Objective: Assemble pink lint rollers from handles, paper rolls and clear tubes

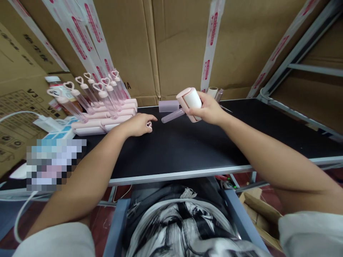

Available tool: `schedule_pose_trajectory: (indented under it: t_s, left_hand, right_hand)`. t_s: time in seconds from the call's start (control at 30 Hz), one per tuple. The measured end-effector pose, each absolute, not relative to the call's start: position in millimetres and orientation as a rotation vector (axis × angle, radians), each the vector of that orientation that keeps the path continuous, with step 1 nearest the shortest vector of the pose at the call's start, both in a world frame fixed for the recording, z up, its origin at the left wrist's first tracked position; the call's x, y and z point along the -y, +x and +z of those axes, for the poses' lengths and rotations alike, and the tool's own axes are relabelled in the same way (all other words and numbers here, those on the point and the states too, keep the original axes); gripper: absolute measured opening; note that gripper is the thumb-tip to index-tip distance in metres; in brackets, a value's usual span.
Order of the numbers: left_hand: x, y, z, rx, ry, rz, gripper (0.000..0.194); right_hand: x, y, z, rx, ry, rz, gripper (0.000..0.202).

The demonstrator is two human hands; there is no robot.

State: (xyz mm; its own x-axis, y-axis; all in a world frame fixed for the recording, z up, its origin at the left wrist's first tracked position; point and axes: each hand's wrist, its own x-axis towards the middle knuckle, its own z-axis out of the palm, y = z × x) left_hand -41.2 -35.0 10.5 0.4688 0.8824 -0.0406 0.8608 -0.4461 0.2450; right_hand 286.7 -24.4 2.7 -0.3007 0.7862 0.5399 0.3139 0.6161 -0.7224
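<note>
Raised over the back of the black table, my right hand (210,109) grips a pink and white cylindrical device (190,103). My left hand (139,125) holds a small pink heart-shaped piece (149,125) between its fingers, with the index finger pointing right. Between the hands, a clear pinkish tube (173,116) lies slanted, and a short lilac translucent cylinder (168,106) rests behind it. Left of my left hand, several pink devices (92,125) lie in rows, and clear tubes with heart-topped caps (107,100) stand upright among them.
The black table (177,153) has a metal front edge. Taped cardboard (179,46) rises behind it. A power strip (61,128), a bottle (55,84) and a blurred-out object (57,164) are at the left. A white cylinder (212,92) stands behind my right hand. Metal shelving (302,107) is at the right.
</note>
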Motion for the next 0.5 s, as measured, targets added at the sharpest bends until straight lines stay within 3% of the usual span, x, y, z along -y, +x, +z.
schedule_pose_trajectory:
  t_s: [0.07,0.13,0.23,0.33,0.5]
  left_hand:
    - [35,-43,11,-1.486,2.547,0.18,0.07]
    - [38,-41,12,-1.44,2.625,0.344,0.061]
    - [49,-26,18,-1.269,2.668,0.819,0.04]
    - [69,-2,24,-1.056,2.641,1.26,0.035]
    - [93,25,24,-0.957,2.706,1.393,0.034]
  right_hand:
    - [24,285,-1,1.902,-0.892,0.616,0.05]
    - [25,282,-5,1.93,-0.89,0.586,0.051]
    - [32,275,-6,2.016,-0.839,0.451,0.05]
    - [44,265,-4,2.131,-0.728,0.218,0.043]
    - [67,250,-3,2.236,-0.531,0.091,0.048]
